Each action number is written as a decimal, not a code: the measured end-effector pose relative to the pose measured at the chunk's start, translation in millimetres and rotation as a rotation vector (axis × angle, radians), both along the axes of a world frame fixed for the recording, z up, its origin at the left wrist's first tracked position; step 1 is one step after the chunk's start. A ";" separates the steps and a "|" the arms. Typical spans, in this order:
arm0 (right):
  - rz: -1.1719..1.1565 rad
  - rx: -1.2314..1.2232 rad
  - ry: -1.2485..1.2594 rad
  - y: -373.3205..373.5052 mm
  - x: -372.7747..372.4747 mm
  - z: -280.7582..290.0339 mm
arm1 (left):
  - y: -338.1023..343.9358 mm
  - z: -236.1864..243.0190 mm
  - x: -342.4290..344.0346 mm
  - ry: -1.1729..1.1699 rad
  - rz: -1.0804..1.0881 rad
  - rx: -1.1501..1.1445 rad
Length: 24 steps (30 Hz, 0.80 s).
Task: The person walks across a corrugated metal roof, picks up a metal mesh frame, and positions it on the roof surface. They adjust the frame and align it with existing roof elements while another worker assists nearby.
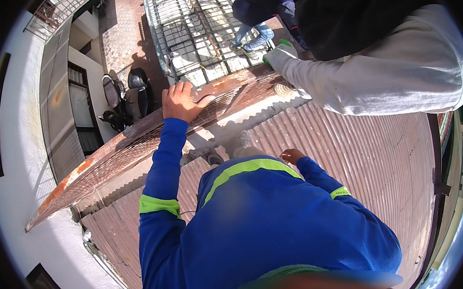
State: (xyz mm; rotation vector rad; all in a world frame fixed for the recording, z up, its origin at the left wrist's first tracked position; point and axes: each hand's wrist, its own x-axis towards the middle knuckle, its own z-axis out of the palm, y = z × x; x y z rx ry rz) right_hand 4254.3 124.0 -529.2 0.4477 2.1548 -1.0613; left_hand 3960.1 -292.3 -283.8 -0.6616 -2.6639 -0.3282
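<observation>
Head view looks steeply down from a corrugated metal roof [370, 157] toward a paved yard far below. The left hand [182, 102] rests on a long rusty metal panel [136, 145] that runs diagonally along the roof edge; the fingers [178, 89] lie spread and flat over its upper edge, with the thumb extended to the right along the mesh face. The fingers press on the panel rather than closing around it. The right hand [292, 155] sits lower, just above the roof sheet beside the blue jacket [257, 222]; its fingers are curled loosely and hold nothing that can be seen.

A second person in a white sleeve [376, 77] reaches in from the right. That person's gloved hand [279, 57] rests on the same panel at its far end, near a round fitting [284, 88].

Below the roof edge, a white barred metal grille [198, 30] lies on the ground, and a third person [265, 10] crouches beside it. A parked scooter [131, 100] stands near the building wall [62, 102] at left.
</observation>
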 end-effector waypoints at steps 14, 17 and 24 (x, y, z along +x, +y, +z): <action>0.012 0.051 -0.091 -11.0 -3.7 9.6 | 6.5 5.7 -2.2 -0.058 0.021 0.000; 0.017 0.050 -0.102 -12.1 -2.5 6.9 | 13.1 14.0 -1.7 -0.195 0.048 -0.107; 0.072 0.047 -0.074 -16.9 -9.7 10.9 | 17.8 19.9 2.7 -0.271 0.059 -0.127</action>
